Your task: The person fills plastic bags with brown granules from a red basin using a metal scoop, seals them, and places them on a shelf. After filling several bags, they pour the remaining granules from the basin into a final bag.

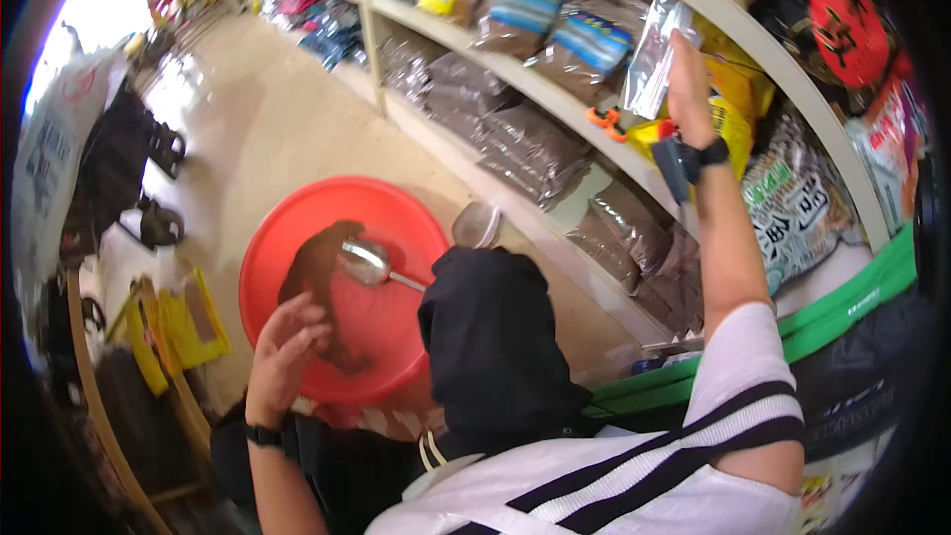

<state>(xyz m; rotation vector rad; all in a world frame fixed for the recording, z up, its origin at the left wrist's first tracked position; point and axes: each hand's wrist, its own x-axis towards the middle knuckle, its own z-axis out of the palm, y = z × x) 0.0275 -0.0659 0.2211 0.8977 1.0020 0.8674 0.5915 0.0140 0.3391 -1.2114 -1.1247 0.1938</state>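
My right hand (689,89) is raised at the shelf on the right, closed at the edge of a clear plastic bag (656,57). Its thumb is hidden from this side. Over the near left rim of a wide red basin (396,203) hovers my left hand (287,345), fingers apart and slightly blurred, with nothing in it. Inside the basin lies a patch of dark brown grains (332,332). A metal scoop (367,263) rests there too, its handle toward my dark-clothed knee.
A clear plastic tub (476,225) stands beside the basin. Shelves (555,89) hold brown-filled bags (525,144), blue-labelled bags (520,10) and yellow packs (728,104). Orange clips (606,123) sit at the shelf edge. On the left are a wooden frame (109,416) and yellow packaging (188,322).
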